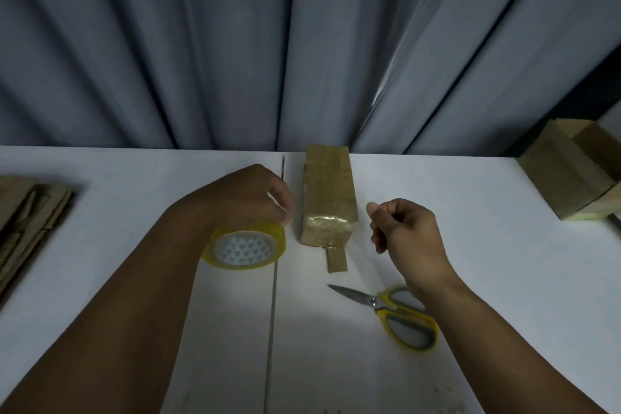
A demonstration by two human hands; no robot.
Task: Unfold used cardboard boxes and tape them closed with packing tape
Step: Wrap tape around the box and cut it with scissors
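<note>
**Loose tab and an unseen tape end are the risks here**

From my remote seat I work down from the white tabletop (pixel 470 363). A stack of flattened brown cardboard sheets (pixel 30 222) lies at its left edge, and an assembled brown cardboard box (pixel 568 171) sits at the far right corner. Both are well apart from the hands.

The task's thing, a narrow brown cardboard box wrapped in glossy tape (pixel 327 191), lies lengthwise from the middle of the far edge toward me, between the two hands.

The left hand (pixel 242 195) reaches down just beside it, its fingers (pixel 282 202) grasping the yellow roll of packing tape (pixel 247 247) from above. The roll stands tilted on the tabletop. The right hand (pixel 406 228) hovers on the box's other side, fingers (pixel 379 239) clenched with the thumb on the forefinger and nothing visible in them. Grey-and-yellow scissors (pixel 396 312) lie partly under that wrist, toward the near edge.

The smallest thing is a brown cardboard tab (pixel 336 259), which sticks out flat from the box's near end.

My worries, as judgement:
- That tab looks unsecured, so the end could spring open when the box is lifted.
- The tape's free end is not visible, so it may have stuck back to the roll, and finding it could cost time.
- A sweep of the right forearm could knock the scissors.
- A one-handed pull on the roll could drag the light box.
</note>
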